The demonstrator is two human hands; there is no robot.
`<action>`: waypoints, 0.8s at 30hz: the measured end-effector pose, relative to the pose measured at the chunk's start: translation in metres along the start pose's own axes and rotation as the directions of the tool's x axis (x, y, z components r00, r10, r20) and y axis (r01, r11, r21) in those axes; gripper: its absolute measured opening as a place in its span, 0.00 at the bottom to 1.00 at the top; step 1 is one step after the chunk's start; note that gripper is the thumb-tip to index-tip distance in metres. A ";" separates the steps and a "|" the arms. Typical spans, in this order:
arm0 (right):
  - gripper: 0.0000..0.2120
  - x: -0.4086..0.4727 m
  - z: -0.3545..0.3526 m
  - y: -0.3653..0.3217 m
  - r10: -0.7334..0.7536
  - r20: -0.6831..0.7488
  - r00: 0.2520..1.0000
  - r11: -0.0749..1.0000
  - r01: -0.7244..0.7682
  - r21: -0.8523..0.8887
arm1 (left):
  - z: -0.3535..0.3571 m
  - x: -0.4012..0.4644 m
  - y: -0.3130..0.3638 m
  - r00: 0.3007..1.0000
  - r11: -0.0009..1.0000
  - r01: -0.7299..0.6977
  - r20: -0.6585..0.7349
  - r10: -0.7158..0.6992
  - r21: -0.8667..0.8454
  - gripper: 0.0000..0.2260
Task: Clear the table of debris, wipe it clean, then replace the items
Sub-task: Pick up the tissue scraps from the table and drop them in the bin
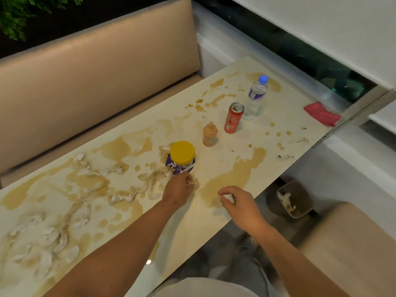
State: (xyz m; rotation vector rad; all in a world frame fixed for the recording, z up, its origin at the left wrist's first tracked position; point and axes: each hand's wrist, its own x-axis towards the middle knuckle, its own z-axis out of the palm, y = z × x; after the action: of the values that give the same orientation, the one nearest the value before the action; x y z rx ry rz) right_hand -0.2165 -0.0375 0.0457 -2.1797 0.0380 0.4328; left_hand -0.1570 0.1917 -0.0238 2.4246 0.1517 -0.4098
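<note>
A long cream table [192, 224] is covered in brown spills and several soggy tissue scraps [150, 183]. My left hand [179, 189] reaches to the scraps just in front of a purple jar with a yellow lid [182, 156], its fingers curled round a tissue piece. My right hand [237, 202] hovers over a brown puddle near the front edge and grips a crumpled white tissue wad [228, 198]. Further back stand a small orange sauce bottle [210, 135], a red can [233, 117] and a water bottle with a blue cap [256, 96].
A folded red cloth [322, 114] lies at the table's far right corner. A small bin [294, 199] holding used tissues stands on the floor beyond the table's front edge. A beige padded bench [96, 67] runs along the far side.
</note>
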 end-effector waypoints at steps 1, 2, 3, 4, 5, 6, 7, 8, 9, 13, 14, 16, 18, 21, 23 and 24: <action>0.09 0.000 -0.003 0.003 0.018 -0.007 1.000 1.000 -0.018 0.024 | 0.001 -0.004 0.005 1.000 0.997 0.014 0.003 -0.014 -0.082 0.09; 0.09 0.001 -0.007 0.007 0.032 -0.012 0.999 0.998 -0.031 0.051 | 0.003 -0.008 0.011 0.999 0.984 0.037 0.012 -0.036 -0.177 0.13; 0.09 0.001 -0.012 0.012 0.045 -0.018 0.999 0.996 -0.043 0.078 | 0.005 -0.013 0.016 0.998 0.965 0.060 0.025 -0.056 -0.254 0.17; 0.09 0.001 -0.017 0.016 0.057 -0.028 0.998 0.993 -0.054 0.106 | 0.008 -0.017 0.021 0.997 0.949 0.072 0.036 -0.064 -0.307 0.19; 0.09 0.002 -0.023 0.020 0.069 -0.040 0.997 0.990 -0.064 0.128 | 0.012 -0.020 0.025 0.997 0.944 0.076 0.046 -0.065 -0.322 0.18; 0.10 0.002 -0.030 0.025 0.082 -0.048 0.995 0.986 -0.074 0.149 | 0.017 -0.022 0.030 0.997 0.940 0.076 0.055 -0.061 -0.333 0.15; 0.11 0.003 -0.037 0.030 0.096 -0.055 0.994 0.982 -0.086 0.167 | 0.022 -0.024 0.035 0.996 0.934 0.079 0.063 -0.061 -0.349 0.13; 0.11 0.004 -0.044 0.036 0.111 -0.064 0.992 0.978 -0.098 0.185 | 0.028 -0.025 0.040 0.995 0.924 0.087 0.070 -0.065 -0.373 0.12; 0.12 0.005 -0.051 0.044 0.125 -0.075 0.989 0.974 -0.108 0.201 | 0.033 -0.025 0.046 0.995 0.917 0.094 0.078 -0.069 -0.388 0.11; 0.12 0.010 -0.083 0.078 0.190 -0.100 0.977 0.951 -0.157 0.265 | 0.050 -0.025 0.084 0.991 0.901 0.118 0.101 -0.083 -0.417 0.11; 0.11 0.011 -0.092 0.088 0.206 -0.108 0.972 0.945 -0.169 0.279 | 0.055 -0.023 0.097 0.991 0.904 0.120 0.102 -0.085 -0.410 0.10; 0.11 0.013 -0.113 0.106 0.228 -0.143 0.963 0.936 -0.176 0.304 | 0.064 -0.018 0.122 0.991 0.914 0.114 0.108 -0.078 -0.389 0.07; 0.10 0.016 -0.134 0.131 0.265 -0.174 0.949 0.921 -0.196 0.336 | 0.078 -0.010 0.151 0.989 0.924 0.102 0.136 -0.054 -0.369 0.06; 0.10 0.020 -0.167 0.177 0.311 -0.205 0.928 0.905 -0.223 0.363 | 0.108 0.004 0.198 0.981 0.940 0.074 0.193 -0.008 -0.334 0.05; 0.10 0.023 -0.188 0.213 0.363 -0.232 0.902 0.886 -0.258 0.384 | 0.135 0.014 0.229 0.969 0.942 0.059 0.246 0.025 -0.331 0.05; 0.10 0.025 -0.198 0.232 0.393 -0.248 0.885 0.877 -0.280 0.391 | 0.150 0.018 0.245 0.960 0.941 0.056 0.277 0.041 -0.333 0.06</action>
State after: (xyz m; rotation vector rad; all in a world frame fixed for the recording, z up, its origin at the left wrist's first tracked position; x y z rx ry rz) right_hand -0.1774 -0.3302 -0.0334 -1.8694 0.6451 0.2364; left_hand -0.1257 -0.0926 0.0068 2.0049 0.0967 -0.6691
